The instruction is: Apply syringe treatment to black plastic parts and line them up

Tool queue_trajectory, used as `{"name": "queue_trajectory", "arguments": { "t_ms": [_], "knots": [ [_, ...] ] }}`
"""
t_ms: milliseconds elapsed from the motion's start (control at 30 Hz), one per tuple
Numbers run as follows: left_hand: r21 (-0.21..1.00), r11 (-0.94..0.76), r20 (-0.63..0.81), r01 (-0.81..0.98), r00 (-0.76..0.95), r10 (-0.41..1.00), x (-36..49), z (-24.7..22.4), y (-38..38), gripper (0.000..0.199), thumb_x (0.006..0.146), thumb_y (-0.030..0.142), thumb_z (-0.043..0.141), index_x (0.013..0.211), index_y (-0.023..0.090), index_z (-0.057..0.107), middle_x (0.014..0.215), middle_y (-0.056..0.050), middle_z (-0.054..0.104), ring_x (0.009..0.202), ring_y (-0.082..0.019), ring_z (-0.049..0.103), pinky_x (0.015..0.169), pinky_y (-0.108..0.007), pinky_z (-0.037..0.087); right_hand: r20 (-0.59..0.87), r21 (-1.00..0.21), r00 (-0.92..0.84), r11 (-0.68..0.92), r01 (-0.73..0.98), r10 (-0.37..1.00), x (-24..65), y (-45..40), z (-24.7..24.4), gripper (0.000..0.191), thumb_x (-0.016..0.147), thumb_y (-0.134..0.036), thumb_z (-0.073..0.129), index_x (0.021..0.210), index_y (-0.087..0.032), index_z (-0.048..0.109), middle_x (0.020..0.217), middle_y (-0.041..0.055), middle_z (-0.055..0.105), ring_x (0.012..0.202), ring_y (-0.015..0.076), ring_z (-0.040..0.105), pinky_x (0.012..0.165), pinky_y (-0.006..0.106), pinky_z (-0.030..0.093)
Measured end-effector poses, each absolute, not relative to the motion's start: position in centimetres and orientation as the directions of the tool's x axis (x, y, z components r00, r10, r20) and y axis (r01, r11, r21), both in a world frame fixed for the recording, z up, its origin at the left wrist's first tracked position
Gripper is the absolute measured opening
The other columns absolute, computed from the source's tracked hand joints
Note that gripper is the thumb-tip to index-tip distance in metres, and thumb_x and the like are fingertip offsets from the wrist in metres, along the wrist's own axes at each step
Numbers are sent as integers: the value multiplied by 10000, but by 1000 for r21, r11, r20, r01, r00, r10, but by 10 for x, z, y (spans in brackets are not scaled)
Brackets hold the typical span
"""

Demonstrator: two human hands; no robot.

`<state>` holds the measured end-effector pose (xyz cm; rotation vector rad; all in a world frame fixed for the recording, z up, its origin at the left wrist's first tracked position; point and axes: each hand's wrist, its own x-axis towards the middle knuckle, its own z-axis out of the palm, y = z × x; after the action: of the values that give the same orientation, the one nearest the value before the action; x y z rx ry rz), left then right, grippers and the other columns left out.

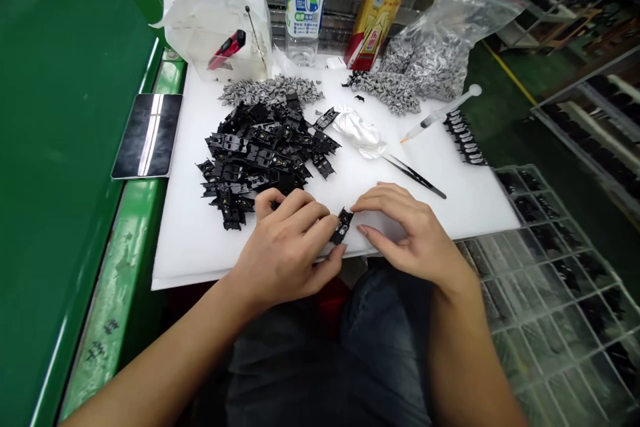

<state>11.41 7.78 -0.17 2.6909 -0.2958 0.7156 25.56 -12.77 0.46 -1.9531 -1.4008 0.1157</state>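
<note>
Near the front edge of the white work surface, my left hand (pixel 290 247) pinches a small black plastic part (pixel 343 225) between thumb and fingers. Small light-coloured details show inside that part. My right hand (pixel 405 227) is curved beside it, thumb and fingers apart, with a fingertip at or touching the part's upper right end. Just beyond my left hand lies a heap of similar black plastic parts (pixel 265 147). A pair of black tweezers (pixel 417 177) rests past my right hand, its tips beside a crumpled white wrapper (pixel 357 130).
Small grey pieces (pixel 273 90) lie behind the heap, more in a clear bag (pixel 435 60). A syringe (pixel 440 113) lies near a row of black parts (pixel 465 137). Two bottles (pixel 305 13) stand behind. A red cutter (pixel 227 49) sits in a container; a phone (pixel 149 137) lies left.
</note>
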Motion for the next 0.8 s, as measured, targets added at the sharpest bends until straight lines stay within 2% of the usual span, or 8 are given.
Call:
{"name": "queue_trajectory", "arguments": {
  "t_ms": [133,233,300,400,567,800],
  "knots": [
    [268,-920,526,-287,843,-109,117,-3,79,93,977,249,694,1060,211,673,964,9,792,992,-224,717,902,-500,330,332,-565,371,-132,815,867,257,-130,2,435,966,-137,684,1385,-242,628,1291,87,761,1236,279,673,1184,554,471],
    [269,-922,524,-278,846,-102,119,-4,79,113,966,217,714,1075,224,686,988,21,805,989,-219,726,908,-504,337,380,-535,359,-113,837,852,258,-130,-2,338,972,-161,723,1297,-233,670,1157,65,798,1120,254,710,1168,534,500],
    [257,-924,518,-283,847,-115,119,-4,79,109,964,216,733,1065,237,697,1019,27,811,999,-219,727,919,-507,342,419,-507,336,-90,857,843,259,-131,-5,309,966,-150,737,1263,-218,690,1144,67,803,1068,236,729,1174,530,508],
    [221,-928,518,-300,842,-149,117,-4,80,101,966,224,748,1057,249,711,1069,23,814,1012,-225,720,922,-504,349,455,-460,294,-61,886,841,258,-134,-11,384,963,-98,710,1323,-229,694,1236,79,797,1113,236,736,1168,536,527],
    [199,-930,510,-309,843,-170,116,-6,80,129,960,238,750,1086,242,721,1078,-3,806,1007,-241,692,905,-491,377,458,-411,257,-54,910,851,256,-138,-16,577,958,-84,673,1477,-334,638,1339,58,781,1178,272,713,1171,603,533],
    [163,-931,507,-328,837,-206,118,-8,80,177,965,232,731,1142,234,716,1074,-26,795,975,-237,682,900,-481,401,423,-399,260,-79,914,868,255,-137,-13,585,950,-78,671,1476,-334,652,1338,65,780,1196,282,708,1174,619,529]
  ]
}}
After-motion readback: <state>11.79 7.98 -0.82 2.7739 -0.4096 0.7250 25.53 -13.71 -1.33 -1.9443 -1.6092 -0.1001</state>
